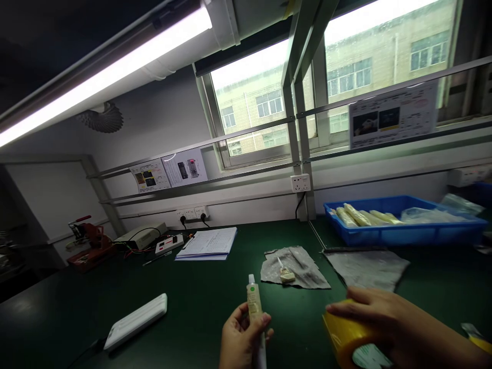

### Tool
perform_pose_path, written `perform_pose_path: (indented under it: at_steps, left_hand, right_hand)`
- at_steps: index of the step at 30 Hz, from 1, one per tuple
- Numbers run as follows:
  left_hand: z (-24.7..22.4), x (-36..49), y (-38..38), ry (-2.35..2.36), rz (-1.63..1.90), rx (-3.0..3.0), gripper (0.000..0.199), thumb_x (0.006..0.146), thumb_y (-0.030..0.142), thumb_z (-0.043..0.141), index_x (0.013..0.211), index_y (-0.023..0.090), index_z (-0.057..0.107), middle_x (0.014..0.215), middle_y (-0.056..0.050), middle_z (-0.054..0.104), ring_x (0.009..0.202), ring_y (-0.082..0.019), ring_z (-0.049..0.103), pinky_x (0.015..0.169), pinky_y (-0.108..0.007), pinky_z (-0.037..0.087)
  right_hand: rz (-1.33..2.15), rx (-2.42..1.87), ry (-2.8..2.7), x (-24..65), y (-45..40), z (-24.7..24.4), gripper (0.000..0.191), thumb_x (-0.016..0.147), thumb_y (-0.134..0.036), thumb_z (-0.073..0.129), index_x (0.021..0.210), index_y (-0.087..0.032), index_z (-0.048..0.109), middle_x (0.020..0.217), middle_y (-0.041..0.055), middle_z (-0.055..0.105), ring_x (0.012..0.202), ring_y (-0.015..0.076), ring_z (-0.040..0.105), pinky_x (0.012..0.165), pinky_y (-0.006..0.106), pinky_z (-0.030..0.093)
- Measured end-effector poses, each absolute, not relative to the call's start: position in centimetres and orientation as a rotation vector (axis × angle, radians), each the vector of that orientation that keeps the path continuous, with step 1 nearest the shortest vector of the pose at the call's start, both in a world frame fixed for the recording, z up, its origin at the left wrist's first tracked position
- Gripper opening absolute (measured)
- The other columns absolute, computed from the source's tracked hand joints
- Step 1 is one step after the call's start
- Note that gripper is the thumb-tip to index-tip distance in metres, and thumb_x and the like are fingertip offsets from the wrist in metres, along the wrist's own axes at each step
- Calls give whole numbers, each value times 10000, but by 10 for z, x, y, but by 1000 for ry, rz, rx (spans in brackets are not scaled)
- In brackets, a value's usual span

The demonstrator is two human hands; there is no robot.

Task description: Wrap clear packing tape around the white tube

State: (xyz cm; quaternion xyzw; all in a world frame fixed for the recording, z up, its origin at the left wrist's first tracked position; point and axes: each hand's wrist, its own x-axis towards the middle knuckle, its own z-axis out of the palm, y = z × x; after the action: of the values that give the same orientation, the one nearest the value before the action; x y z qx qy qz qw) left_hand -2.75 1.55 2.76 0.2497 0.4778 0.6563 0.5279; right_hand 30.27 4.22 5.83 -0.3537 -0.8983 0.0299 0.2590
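My left hand (pixel 246 335) is closed around a tube (pixel 253 300) with a white cap and a green dot, held upright at the bottom middle. At the lower right, my right hand (pixel 376 312) grips a roll of yellow tape (pixel 342 333), its fingers over the top of the roll. Beyond the tube, a small yellowish piece with a white tip (pixel 286 274) lies on a crumpled grey sheet (pixel 307 274). A second grey sheet (pixel 369 266) lies just past my right hand.
A blue tray (pixel 400 236) with several wrapped pale tubes stands at the back right. A white power bank (pixel 136 320) lies left, a clipboard with papers (pixel 209 243) at the back. Farther left are a boxy instrument (pixel 140 236) and a red hand press (pixel 90 241). A yellow-handled tool (pixel 476 335) lies far right.
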Motion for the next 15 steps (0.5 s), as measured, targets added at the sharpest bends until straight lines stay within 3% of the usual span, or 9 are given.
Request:
perform_pose_path:
  at_steps: [4,8,15]
  left_hand:
    - [28,-27,16,1154,1530,581,710,388,354,1093,959,126,738,795,-87,801,793,-269,789,630,-314,663]
    - [35,-27,14,1130,1504,574,643,507,279,1068,1021,119,717,934,-153,838,872,-293,808,692,-318,671]
    - [40,-26,9,976,1428,583,734,519,349,1061,1114,108,704,1030,-202,829,930,-369,802,719,-417,677]
  right_hand:
    - [146,-1046,-2538,303,42,58,806,798,-5,624,1458,-463,570,1071,46,691,850,212,712,718,286,511]
    - [174,-1102,-2584,304,42,58,827,818,-2,606,1479,-493,523,1108,46,672,899,227,709,756,314,518]
    - [132,-1004,-2511,303,42,60,756,815,-23,633,1448,-436,589,1066,53,700,848,209,713,715,270,506]
